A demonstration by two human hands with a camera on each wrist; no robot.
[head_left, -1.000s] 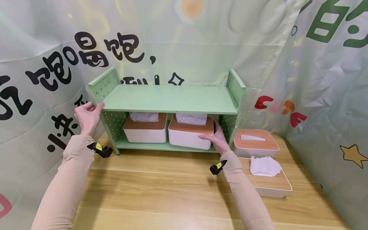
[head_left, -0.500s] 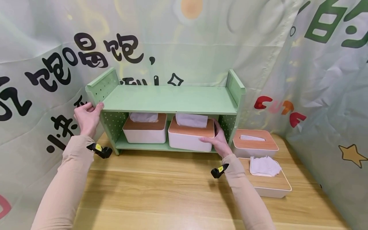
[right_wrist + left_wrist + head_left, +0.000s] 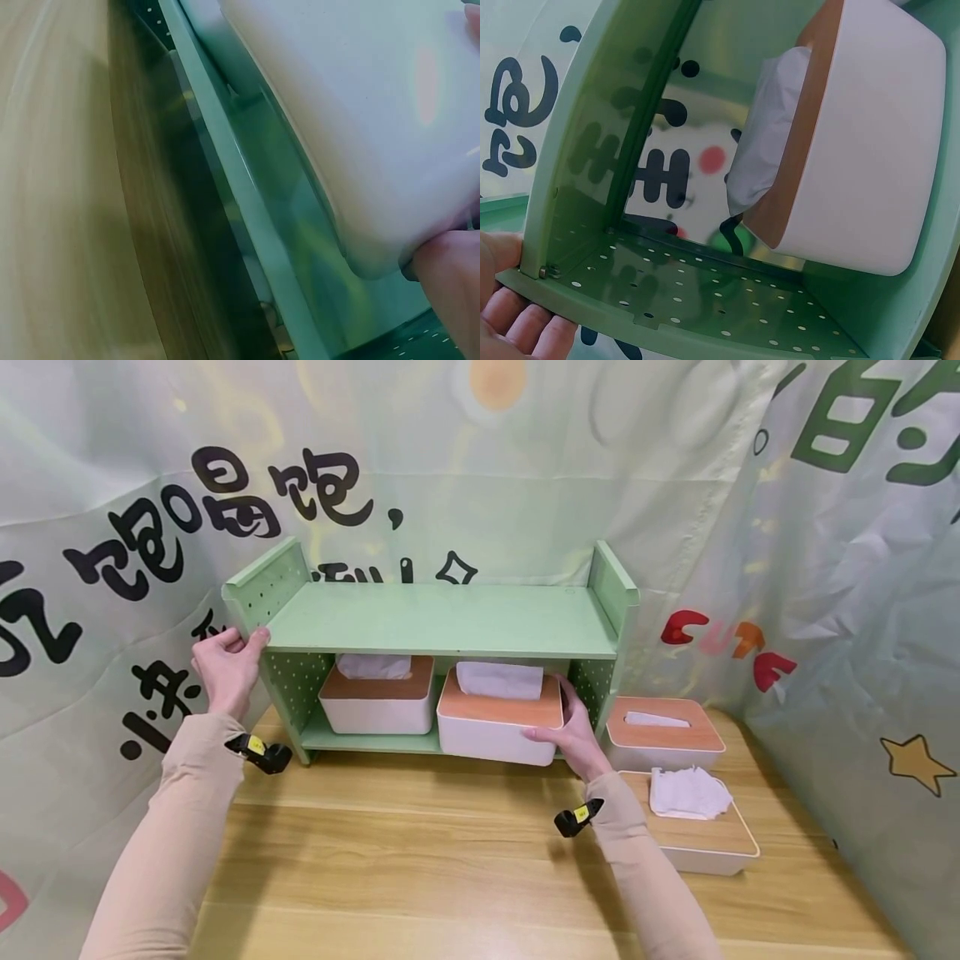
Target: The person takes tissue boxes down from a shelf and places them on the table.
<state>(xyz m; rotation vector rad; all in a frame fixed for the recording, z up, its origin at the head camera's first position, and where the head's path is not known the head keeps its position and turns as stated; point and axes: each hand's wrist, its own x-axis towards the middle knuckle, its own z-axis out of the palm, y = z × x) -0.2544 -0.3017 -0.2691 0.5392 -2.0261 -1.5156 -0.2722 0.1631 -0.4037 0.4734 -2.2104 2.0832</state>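
In the head view a green two-level shelf (image 3: 442, 618) holds a left tissue box (image 3: 375, 714) on its lower level. Beside it, the right tissue box (image 3: 495, 737) juts past the lower shelf's front edge, slightly tilted. My right hand (image 3: 573, 731) grips that box's right end, thumb on its front. With curled fingers, my left hand (image 3: 228, 668) holds the shelf's left side panel at the height of the upper board. In the left wrist view, fingers (image 3: 531, 326) wrap the panel's edge. The right wrist view shows the white box (image 3: 360, 112) raised at an angle over the green board.
Two more tissue boxes stand on the wooden table (image 3: 405, 860) right of the shelf: a rear one (image 3: 663, 735) and a front one (image 3: 708, 858) with a crumpled tissue (image 3: 688, 793). Printed cloth (image 3: 480, 468) hangs behind and at both sides.
My right hand and the right tissue box have moved a little forward and down, out over the lower shelf's front edge. My left hand keeps its hold on the shelf.
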